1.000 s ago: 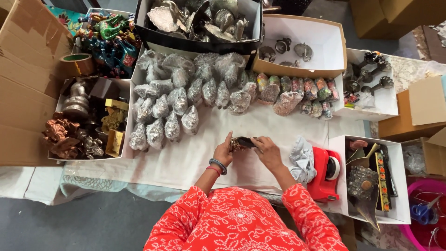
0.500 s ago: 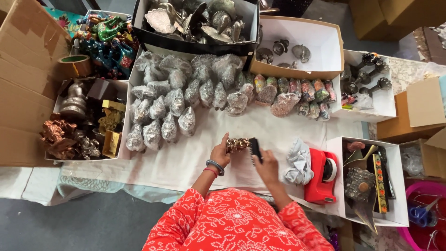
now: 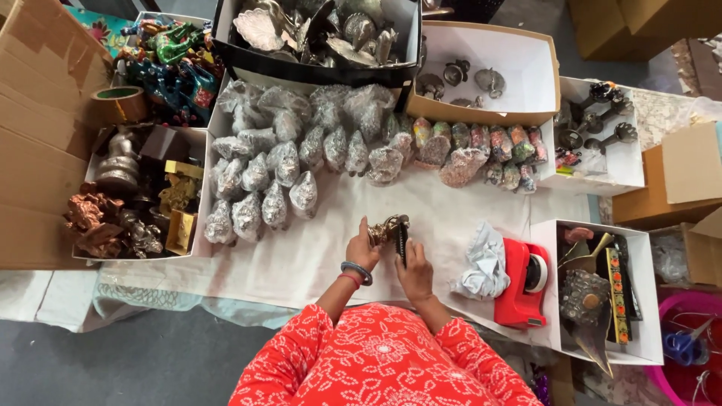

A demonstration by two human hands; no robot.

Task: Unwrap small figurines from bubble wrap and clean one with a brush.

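We hold a small brass figurine (image 3: 382, 228) above the white cloth (image 3: 301, 256) — our left hand (image 3: 362, 249) pinches it from the left, while our right hand (image 3: 414, 272), just below, grips 1 dark upright tool (image 3: 402, 239) touching its right side.

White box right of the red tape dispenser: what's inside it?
The white box holds a dark metal ornament, a long painted black piece and a brass-coloured blade-like item. Anything beneath them is covered.
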